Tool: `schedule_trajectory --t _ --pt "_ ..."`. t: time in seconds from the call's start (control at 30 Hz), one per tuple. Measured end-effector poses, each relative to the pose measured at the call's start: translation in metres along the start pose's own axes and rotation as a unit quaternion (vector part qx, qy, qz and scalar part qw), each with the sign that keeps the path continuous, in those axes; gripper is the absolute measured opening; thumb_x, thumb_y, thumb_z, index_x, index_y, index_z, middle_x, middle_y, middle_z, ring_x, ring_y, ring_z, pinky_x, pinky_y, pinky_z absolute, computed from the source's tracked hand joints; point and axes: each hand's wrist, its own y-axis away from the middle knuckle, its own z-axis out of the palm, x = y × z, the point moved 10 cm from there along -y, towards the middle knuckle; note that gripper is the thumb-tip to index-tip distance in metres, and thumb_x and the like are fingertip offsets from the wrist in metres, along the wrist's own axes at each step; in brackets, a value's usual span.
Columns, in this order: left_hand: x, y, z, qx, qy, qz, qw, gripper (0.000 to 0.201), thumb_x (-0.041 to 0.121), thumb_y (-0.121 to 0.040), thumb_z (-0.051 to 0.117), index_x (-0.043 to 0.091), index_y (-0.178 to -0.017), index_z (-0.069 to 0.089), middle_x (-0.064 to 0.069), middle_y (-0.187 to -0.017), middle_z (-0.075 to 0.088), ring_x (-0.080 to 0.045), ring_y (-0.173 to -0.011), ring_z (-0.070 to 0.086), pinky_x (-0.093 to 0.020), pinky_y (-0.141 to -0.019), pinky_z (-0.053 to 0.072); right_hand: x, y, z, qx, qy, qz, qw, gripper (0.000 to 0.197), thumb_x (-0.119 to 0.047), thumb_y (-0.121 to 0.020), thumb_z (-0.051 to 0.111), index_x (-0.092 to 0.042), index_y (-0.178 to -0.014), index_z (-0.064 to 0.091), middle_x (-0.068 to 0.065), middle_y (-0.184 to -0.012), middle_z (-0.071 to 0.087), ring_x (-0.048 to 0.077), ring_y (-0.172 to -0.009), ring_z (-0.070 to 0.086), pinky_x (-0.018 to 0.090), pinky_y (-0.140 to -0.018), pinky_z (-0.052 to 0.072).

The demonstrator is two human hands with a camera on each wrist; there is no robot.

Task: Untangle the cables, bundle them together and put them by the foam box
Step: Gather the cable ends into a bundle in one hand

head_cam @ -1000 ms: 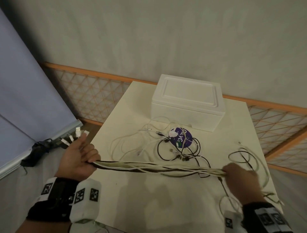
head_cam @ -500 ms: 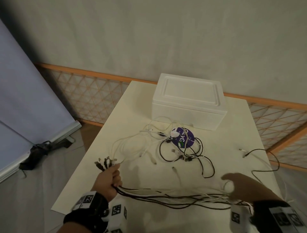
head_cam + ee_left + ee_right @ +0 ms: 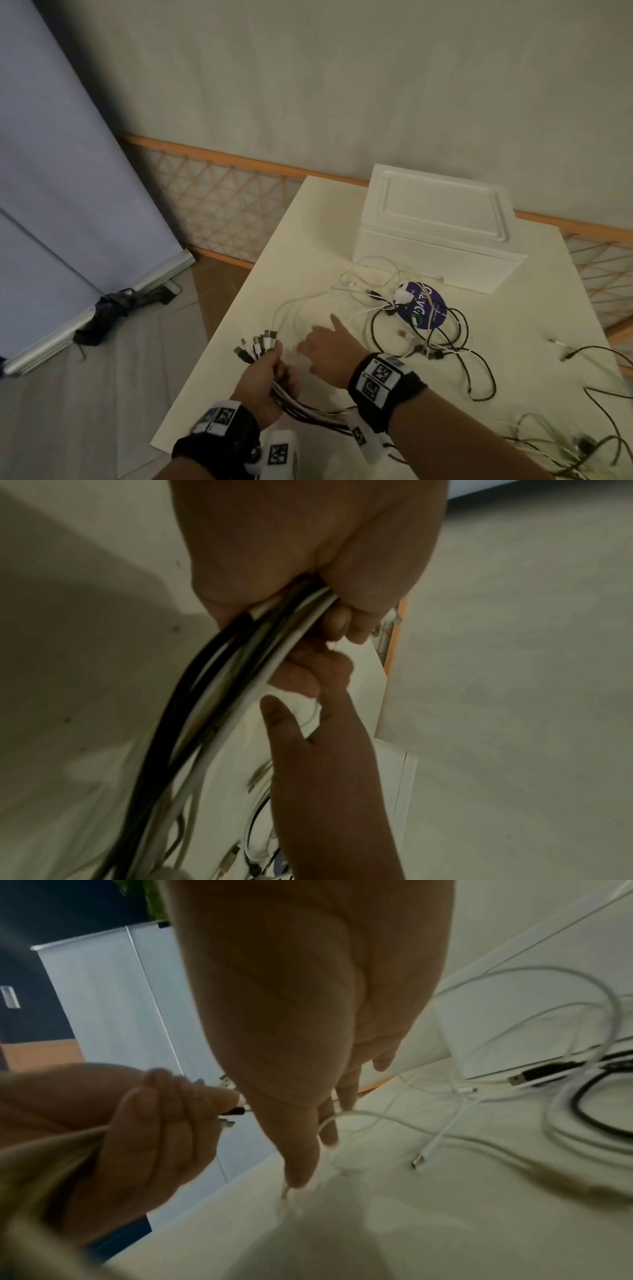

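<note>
reaching across with straight, spread fingers (image 3: 327, 1131), the right hand (image 3: 327, 356) came down on a loose white cable (image 3: 383, 1118) lying on the bench (image 3: 260, 377), but it had not closed on it. the left hand (image 3: 265, 383), at about 7 o'clock from the foam box (image 3: 435, 240), gripped the bundle of cables (image 3: 219, 710) with its fingers (image 3: 154, 1123) curled tight, and the plugs (image 3: 257, 342) stuck out above the fist in a fan. the tangle (image 3: 424, 322) lay between the hands and the box, partly over a purple round label (image 3: 423, 306).

several risks seemed real. the white cable ran back into the tangle, so a quick pull would probably drag the whole knot, or tighten it. the long tails of the bundle trailed toward 4 o'clock, near the bench edge as far as i could tell; they could slide off and tug the bundle loose. the left hand was already full, so one more plug could push another out of the grip.
</note>
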Motion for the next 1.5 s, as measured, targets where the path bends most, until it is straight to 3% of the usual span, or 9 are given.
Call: schedule_trajectory --t 0.13,0.37,0.47,0.63,0.8,1.0,1.27,1.4,1.5 --pt "0.000 -0.006 -0.004 -0.008 -0.034 -0.017 0.999 0.045 0.036 -0.099 0.048 -0.002 -0.078 0.061 -0.020 -0.076 0.064 -0.014 -0.035 0.046 -0.022 -0.041 0.044 0.014 0.008 -0.019 0.082 -0.165 0.048 0.982 0.018 -0.024 -0.097 0.039 -0.018 -0.104 0.054 0.009 -0.102 0.063 0.030 -0.098 0.058 0.036 -0.083 0.040" --pt "0.007 -0.015 0.018 -0.023 -0.020 -0.016 0.999 0.024 0.022 -0.098 0.052 0.002 -0.097 0.066 -0.021 -0.090 0.067 -0.030 -0.071 0.065 -0.030 -0.049 0.055 0.034 0.068 -0.052 0.194 -0.351 0.054 0.915 0.008 -0.038 -0.088 0.060 -0.031 -0.086 0.058 -0.010 -0.062 0.049 0.001 -0.061 0.049 0.023 -0.067 0.045" --pt "0.015 -0.016 0.039 -0.056 0.032 -0.023 0.998 0.022 0.021 -0.099 0.049 0.008 -0.083 0.057 -0.017 -0.080 0.071 -0.021 -0.052 0.063 -0.024 -0.042 0.048 0.044 0.089 -0.044 0.183 -0.371 0.053 0.909 0.011 -0.037 -0.084 0.063 -0.037 -0.078 0.055 -0.010 -0.055 0.049 0.003 -0.058 0.050 0.011 -0.057 0.038" --pt "0.010 -0.020 0.061 -0.114 -0.016 -0.059 0.992 0.019 0.021 -0.101 0.046 0.011 -0.085 0.048 -0.022 -0.099 0.070 -0.014 -0.043 0.050 -0.019 -0.039 0.035 0.066 0.110 -0.033 0.191 -0.409 0.070 0.890 0.013 -0.034 -0.083 0.069 -0.036 -0.076 0.058 -0.011 -0.056 0.052 0.004 -0.056 0.051 0.009 -0.057 0.038" --pt "0.030 -0.020 0.076 -0.145 0.043 -0.017 0.988 0.025 0.022 -0.102 0.040 0.008 -0.090 0.057 0.000 -0.061 0.058 -0.008 -0.033 0.033 -0.017 -0.036 0.029 0.104 0.127 -0.015 0.183 -0.348 0.155 0.907 0.016 -0.048 -0.085 0.061 -0.033 -0.082 0.065 -0.008 -0.069 0.064 0.004 -0.065 0.058 0.019 -0.063 0.046" --pt "0.061 -0.025 0.067 -0.129 0.062 0.044 0.989 0.026 0.021 -0.103 0.037 0.012 -0.087 0.056 0.003 -0.056 0.056 -0.007 -0.032 0.030 -0.016 -0.037 0.026 0.158 0.175 0.040 0.088 -0.312 0.260 0.910 0.009 -0.042 -0.089 0.059 -0.039 -0.081 0.061 -0.020 -0.068 0.054 -0.009 -0.064 0.049 0.011 -0.063 0.038" --pt "0.081 -0.026 0.058 -0.106 0.064 0.087 0.988 0.025 0.021 -0.102 0.039 0.012 -0.090 0.059 0.007 -0.057 0.060 -0.004 -0.031 0.028 -0.015 -0.036 0.023 0.222 0.246 0.088 0.035 -0.236 0.432 0.870 0.024 -0.047 -0.087 0.058 -0.038 -0.067 0.051 -0.012 -0.082 0.061 0.005 -0.082 0.058 0.021 -0.069 0.042" --pt "0.058 -0.013 0.079 -0.131 0.012 0.077 0.988 0.020 0.017 -0.099 0.046 0.011 -0.086 0.059 0.002 -0.081 0.072 -0.003 -0.032 0.027 -0.015 -0.033 0.025 0.198 0.212 0.044 0.058 -0.107 0.382 0.916 0.024 -0.036 -0.086 0.058 -0.042 -0.109 0.061 -0.017 -0.118 0.058 0.008 -0.111 0.054 0.026 -0.092 0.039" --pt "0.029 0.002 0.106 -0.178 -0.035 0.055 0.982 0.017 0.016 -0.096 0.052 0.008 -0.084 0.062 -0.006 -0.101 0.073 -0.004 -0.034 0.027 -0.016 -0.034 0.029 0.136 0.152 -0.013 0.184 -0.274 0.248 0.911 0.036 -0.038 -0.092 0.054 -0.027 -0.126 0.057 -0.011 -0.128 0.056 0.010 -0.119 0.051 0.022 -0.099 0.035"
